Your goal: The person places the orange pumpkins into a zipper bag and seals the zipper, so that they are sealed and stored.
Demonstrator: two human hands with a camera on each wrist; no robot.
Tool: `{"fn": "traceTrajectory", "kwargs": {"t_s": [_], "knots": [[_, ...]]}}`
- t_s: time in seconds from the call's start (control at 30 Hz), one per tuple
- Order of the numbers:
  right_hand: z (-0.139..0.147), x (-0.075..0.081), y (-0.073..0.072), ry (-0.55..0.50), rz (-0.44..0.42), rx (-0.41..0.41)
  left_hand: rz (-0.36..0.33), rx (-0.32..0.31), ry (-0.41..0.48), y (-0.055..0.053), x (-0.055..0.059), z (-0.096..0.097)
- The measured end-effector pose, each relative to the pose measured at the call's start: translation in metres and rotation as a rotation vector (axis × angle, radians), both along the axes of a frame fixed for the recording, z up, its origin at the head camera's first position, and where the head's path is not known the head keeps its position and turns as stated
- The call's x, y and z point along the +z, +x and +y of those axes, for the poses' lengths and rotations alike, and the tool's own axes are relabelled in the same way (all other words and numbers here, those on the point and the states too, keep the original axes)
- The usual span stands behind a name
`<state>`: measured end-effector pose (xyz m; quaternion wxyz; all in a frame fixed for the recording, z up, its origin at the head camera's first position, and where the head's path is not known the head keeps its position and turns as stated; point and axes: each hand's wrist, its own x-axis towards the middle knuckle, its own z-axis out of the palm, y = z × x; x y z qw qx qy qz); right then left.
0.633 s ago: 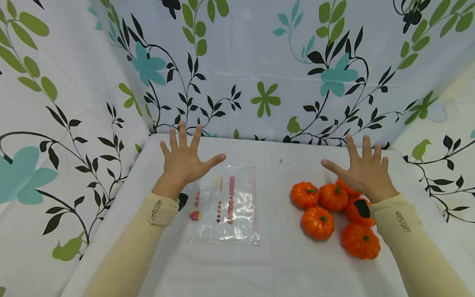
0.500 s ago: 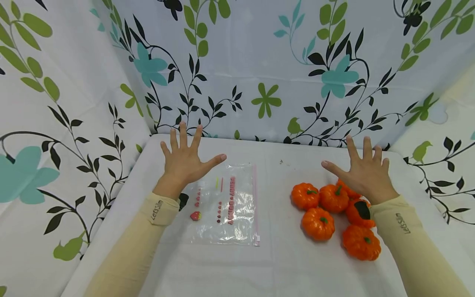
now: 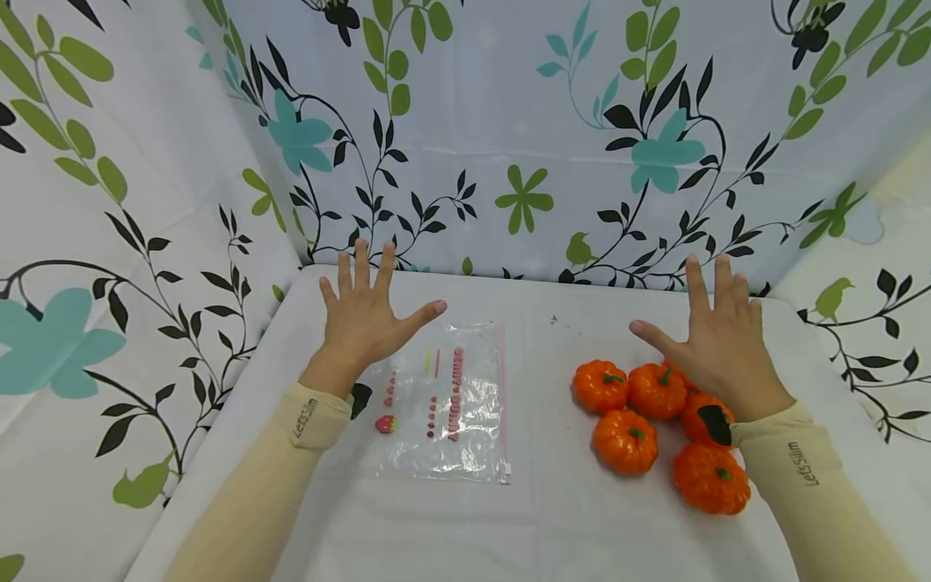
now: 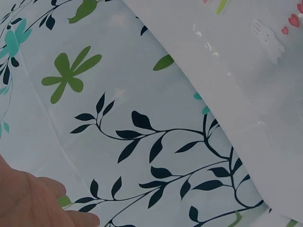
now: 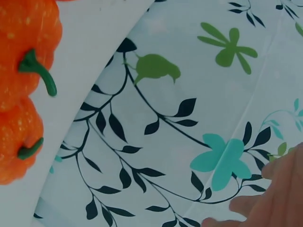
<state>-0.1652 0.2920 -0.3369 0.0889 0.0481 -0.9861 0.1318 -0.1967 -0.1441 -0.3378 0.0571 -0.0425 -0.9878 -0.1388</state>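
My left hand (image 3: 361, 327) is raised with its fingers spread, holding nothing, just beyond the upper left of a clear zip bag (image 3: 482, 440). The bag lies flat on the white table and bears a red strawberry (image 3: 385, 423), small hearts and pink lettering. Spread as well, my right hand (image 3: 723, 352) hangs over the far right edge of a cluster of small orange pumpkins (image 3: 625, 441) with green stems. It hides part of the rearmost one. In the right wrist view, two pumpkins (image 5: 28, 28) show at the left, apart from the right fingers (image 5: 251, 208).
A white cloth covers the table (image 3: 538, 525). Behind it and at both sides hang white curtains (image 3: 465, 105) printed with green, black and teal plants. Several small dark specks (image 3: 556, 320) mark the table near its back edge.
My right hand has shifted slightly to the right, covering more of the rear pumpkin. The left hand keeps its pose. The whole head view has drifted a little.
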Motion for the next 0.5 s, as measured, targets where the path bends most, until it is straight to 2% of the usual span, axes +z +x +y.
{"fn": "traceTrajectory", "kwargs": {"t_s": [0.1,0.23,0.37,0.5], "knots": [[-0.005,-0.001,0.006,-0.019,0.053,0.068,0.041,-0.014,0.051,0.001,-0.006,0.005],[-0.012,-0.006,0.015,-0.031,0.104,0.167,0.058,-0.038,0.102,0.003,-0.015,0.013],[-0.017,-0.012,0.026,-0.056,0.119,0.221,0.019,-0.084,0.133,0.007,-0.025,0.024],[-0.019,-0.017,0.04,-0.078,0.096,0.21,-0.032,-0.137,0.169,0.01,-0.037,0.038]]}}
